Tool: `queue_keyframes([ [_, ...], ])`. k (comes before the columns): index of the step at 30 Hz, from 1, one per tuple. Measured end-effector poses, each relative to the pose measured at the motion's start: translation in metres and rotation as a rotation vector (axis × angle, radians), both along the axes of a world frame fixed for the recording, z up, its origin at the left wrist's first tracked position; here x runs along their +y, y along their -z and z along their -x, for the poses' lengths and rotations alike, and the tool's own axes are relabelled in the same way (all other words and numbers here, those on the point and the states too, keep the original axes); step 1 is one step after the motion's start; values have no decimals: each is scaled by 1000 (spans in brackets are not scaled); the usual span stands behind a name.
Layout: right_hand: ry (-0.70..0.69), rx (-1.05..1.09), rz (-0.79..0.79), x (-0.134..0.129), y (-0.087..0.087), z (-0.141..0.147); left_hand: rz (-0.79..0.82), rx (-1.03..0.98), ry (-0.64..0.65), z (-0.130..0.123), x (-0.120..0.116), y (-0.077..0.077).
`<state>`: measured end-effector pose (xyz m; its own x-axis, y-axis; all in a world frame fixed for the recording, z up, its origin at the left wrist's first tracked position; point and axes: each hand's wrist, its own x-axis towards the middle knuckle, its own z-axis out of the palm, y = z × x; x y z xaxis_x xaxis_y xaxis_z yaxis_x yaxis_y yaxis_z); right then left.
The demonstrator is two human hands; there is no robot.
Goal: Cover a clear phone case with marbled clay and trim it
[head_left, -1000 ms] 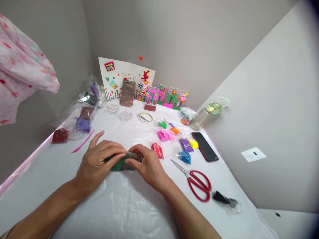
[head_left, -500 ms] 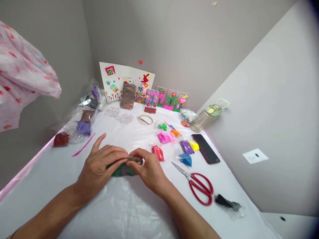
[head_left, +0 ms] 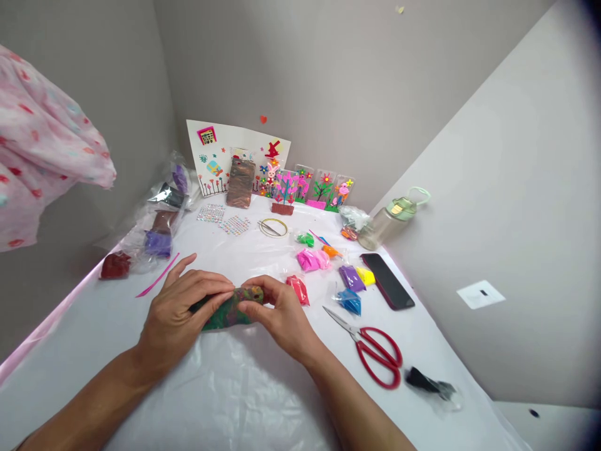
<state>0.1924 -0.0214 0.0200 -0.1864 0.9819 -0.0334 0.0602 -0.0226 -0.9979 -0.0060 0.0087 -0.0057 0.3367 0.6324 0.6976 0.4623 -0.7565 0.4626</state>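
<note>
Between my two hands is a phone case (head_left: 230, 311) covered in mottled green, brown and orange clay, tilted with its upper edge raised. My left hand (head_left: 181, 307) grips its left end, thumb and fingers pinching the top edge, the little finger lifted away. At the other end, my right hand (head_left: 282, 316) holds the case with thumb in front and fingers behind, near a small dark hole. Part of the case is hidden behind my fingers. A bag of red clay (head_left: 297, 289) lies just beyond my right hand.
Red-handled scissors (head_left: 378, 354), a phone (head_left: 387, 281) and several clay bags, one blue (head_left: 350, 301), lie to the right. A bottle (head_left: 389, 219) stands behind them. Decorated cases (head_left: 323, 188) and a brown-covered case (head_left: 241, 183) lean at the back. Bagged clay (head_left: 158, 243) sits left.
My left hand has slid a little to the left along the case. The case is tilted differently, and more of its upper edge and right end shows between my hands.
</note>
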Motion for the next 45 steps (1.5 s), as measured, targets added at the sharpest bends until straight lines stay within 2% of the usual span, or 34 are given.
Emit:
queue_keyframes([
  [4, -6, 203, 120, 1, -3, -1, 21, -41, -7, 0, -3, -1],
  [14, -2, 192, 83, -2, 0, 6, 31, -80, -1, -3, -8, -7],
  [20, -37, 266, 133, -4, 0, 8, 21, -54, 26, -4, -7, -6],
  [34, -23, 75, -22, -5, 0, 6, 76, -40, 34, -5, -9, -7],
  [45, -20, -7, -69, -7, -1, 8, 104, -12, 13, -7, -11, -11],
])
